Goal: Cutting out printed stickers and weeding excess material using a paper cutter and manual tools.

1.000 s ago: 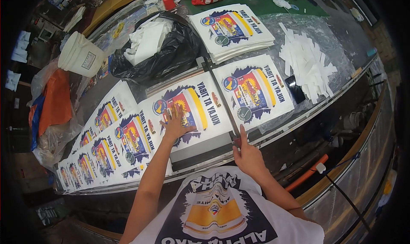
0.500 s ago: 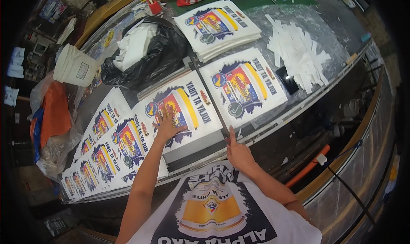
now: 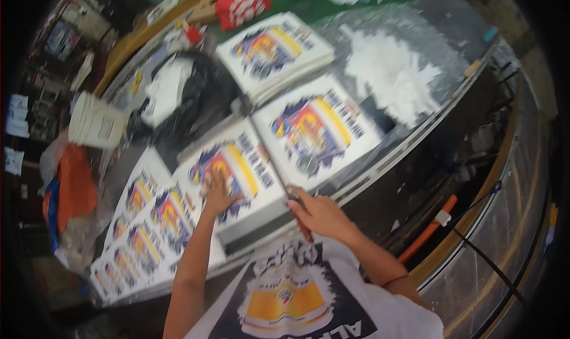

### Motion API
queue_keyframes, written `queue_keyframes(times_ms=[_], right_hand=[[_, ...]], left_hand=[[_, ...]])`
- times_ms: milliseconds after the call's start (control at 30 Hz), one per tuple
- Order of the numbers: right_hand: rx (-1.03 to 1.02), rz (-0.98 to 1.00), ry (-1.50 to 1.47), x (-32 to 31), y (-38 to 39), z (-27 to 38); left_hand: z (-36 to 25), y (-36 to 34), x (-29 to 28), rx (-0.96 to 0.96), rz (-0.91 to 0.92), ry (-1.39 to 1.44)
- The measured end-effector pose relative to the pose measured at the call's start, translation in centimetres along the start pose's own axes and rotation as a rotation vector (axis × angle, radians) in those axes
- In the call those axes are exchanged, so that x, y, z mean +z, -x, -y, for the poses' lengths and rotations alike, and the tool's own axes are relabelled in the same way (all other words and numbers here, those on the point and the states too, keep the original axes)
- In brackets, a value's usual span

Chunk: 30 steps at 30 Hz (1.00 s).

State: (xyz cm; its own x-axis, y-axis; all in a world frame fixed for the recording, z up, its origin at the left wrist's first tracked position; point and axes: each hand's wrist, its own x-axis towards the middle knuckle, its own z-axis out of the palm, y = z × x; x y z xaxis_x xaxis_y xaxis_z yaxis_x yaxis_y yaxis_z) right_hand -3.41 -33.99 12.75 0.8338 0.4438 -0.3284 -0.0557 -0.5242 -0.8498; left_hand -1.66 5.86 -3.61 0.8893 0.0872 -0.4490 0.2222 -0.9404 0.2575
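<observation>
My left hand (image 3: 219, 193) lies flat with spread fingers on a printed white sheet (image 3: 252, 181), which rests on a paper cutter. My right hand (image 3: 320, 213) is closed round the reddish-brown handle (image 3: 304, 231) of the cutter's blade arm, at the near edge of the table. The dark blade lies along the line between this sheet and a second printed sheet (image 3: 320, 134) just to the right. Blur hides whether the two sheets are joined. At the lower left, several matching printed sheets (image 3: 142, 247) overlap in a fanned row.
A stack of printed sheets (image 3: 276, 51) sits farther back. White paper strips (image 3: 389, 72) are heaped at the right, beside a dark flat object (image 3: 378, 114). A black plastic bag (image 3: 208, 95) holding white scraps and a white bucket (image 3: 98, 122) stand at the left.
My right hand has drawn nearer to me with the blade handle, which now points down toward my shirt. The left hand stays on the sheet. The whole view has shifted and blurred.
</observation>
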Motion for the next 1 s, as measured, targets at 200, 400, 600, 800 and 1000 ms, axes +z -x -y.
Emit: queue_keyframes(times_ms=[200,400,600,800,1000], right_hand=[[-0.144,-0.453,0.247,2.8,-10.4,-6.7],[0.010,-0.315,0.448,8.4,-13.9,-11.5],[0.129,-0.147,0.374,7.7,-16.1,-12.1],[0.184,-0.127,0.293,-3.5,-19.5,-17.3],[0.152,-0.601,0.262,-28.2,-20.4,-23.7]], left_hand=[[-1.6,0.3,-1.2,-0.103,0.078,0.017],[-2.6,1.1,-2.2,-0.115,0.082,0.026],[-2.5,1.0,-1.9,-0.107,0.045,0.050],[-2.0,0.6,-1.4,-0.107,0.065,0.057],[-1.9,0.5,-1.4,-0.118,0.093,0.048]])
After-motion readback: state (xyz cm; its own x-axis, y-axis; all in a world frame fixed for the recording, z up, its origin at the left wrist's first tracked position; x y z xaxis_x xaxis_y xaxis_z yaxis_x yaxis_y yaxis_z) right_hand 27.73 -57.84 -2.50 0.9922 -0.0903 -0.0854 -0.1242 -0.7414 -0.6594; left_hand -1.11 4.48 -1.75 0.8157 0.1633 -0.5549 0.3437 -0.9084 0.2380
